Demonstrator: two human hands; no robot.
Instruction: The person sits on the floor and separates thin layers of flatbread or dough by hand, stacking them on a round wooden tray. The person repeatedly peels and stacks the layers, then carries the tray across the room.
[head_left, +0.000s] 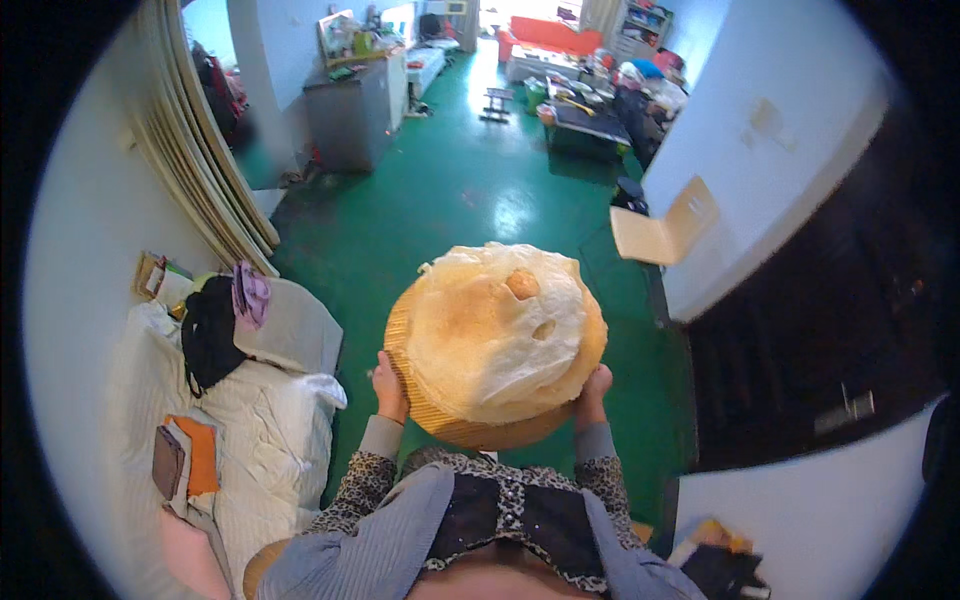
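Observation:
Both hands carry a round woven tray (457, 431) in front of the body, above the green floor. A large pile of thin, pale flatbread (487, 345), browned in places, covers most of it. A small browned lump (523, 284) sits near the top of the pile, and a small hole shows to its lower right. My left hand (391, 386) grips the tray's left edge, thumb up along the rim. At the right edge my right hand (595, 390) holds the tray, its fingers partly hidden beneath it.
At left stands a cream-covered sofa (255, 442) with folded cloths and a black bag (214, 334). A wooden-seated chair (649, 232) is by the right wall. Farther ahead are a grey cabinet (349, 120), a small stool (496, 105), a low dark table (585, 124) and a red sofa (551, 36).

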